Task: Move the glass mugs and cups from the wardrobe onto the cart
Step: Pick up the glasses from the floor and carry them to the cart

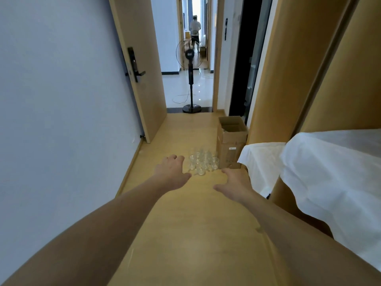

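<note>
Several clear glass mugs and cups (203, 162) stand clustered on the wooden floor ahead of me, beside a cardboard box. Both my arms stretch forward toward them. My left hand (172, 172) hovers just left of the cluster, palm down, fingers loosely spread, holding nothing. My right hand (233, 183) hovers right of and nearer than the glasses, fingers also relaxed and empty. Neither hand touches a glass. No cart is visible, and tall wooden panels (292, 69) rise on the right.
An open cardboard box (232, 141) stands right of the glasses. A bed with white sheets (329, 172) fills the right side. An open wooden door (140, 65) is on the left; a standing fan (190, 79) is in the doorway; a person (195, 30) stands far down the hall.
</note>
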Demonstrator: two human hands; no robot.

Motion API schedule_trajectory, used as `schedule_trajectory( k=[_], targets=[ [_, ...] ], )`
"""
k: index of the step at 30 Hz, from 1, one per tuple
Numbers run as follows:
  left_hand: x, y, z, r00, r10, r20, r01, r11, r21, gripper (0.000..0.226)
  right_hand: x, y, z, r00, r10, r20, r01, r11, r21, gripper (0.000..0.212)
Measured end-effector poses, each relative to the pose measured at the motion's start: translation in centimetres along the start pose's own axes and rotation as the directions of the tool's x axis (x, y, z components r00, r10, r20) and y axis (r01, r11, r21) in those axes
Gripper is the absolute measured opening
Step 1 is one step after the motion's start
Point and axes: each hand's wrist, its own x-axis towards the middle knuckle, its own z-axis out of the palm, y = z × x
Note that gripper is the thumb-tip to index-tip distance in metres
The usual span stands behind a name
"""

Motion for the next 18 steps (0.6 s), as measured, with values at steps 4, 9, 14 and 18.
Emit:
schedule_trajectory(
  k=[4, 9, 14, 18],
  targets=[
    [3.7, 0.9, 1.3, 0.999, -0.025, 0.031, 0.025, 1.000, 0.013, 0.066, 3.7, 1.3, 0.0, 0.997, 0.028, 0.078, -0.030, 0.999, 0.019, 0.077],
    [8.4, 1.3, 2.5, 0.996, -0.037, 0.079, 0.035, 0.999, 0.034, 0.067, 7.9, 2.2, 0.2, 0.989, 0.042, 0.138, -0.045, 0.999, 0.022, 0.074],
    [14.1, 1.2, 2.9, 0.996, -0.006, 0.087, 0.004, 1.000, 0.018, 0.068, 12.7, 2.4, 0.6, 0.986, 0.077, 0.150, -0.081, 0.996, 0.021, 0.074],
    [19.8, 0.3, 2.8, 0.997, 0.030, 0.067, -0.029, 1.000, -0.004, 0.066, 17.9, 1.6, 1.2, 0.984, 0.111, 0.137, -0.115, 0.993, 0.022, 0.074]
  ],
)
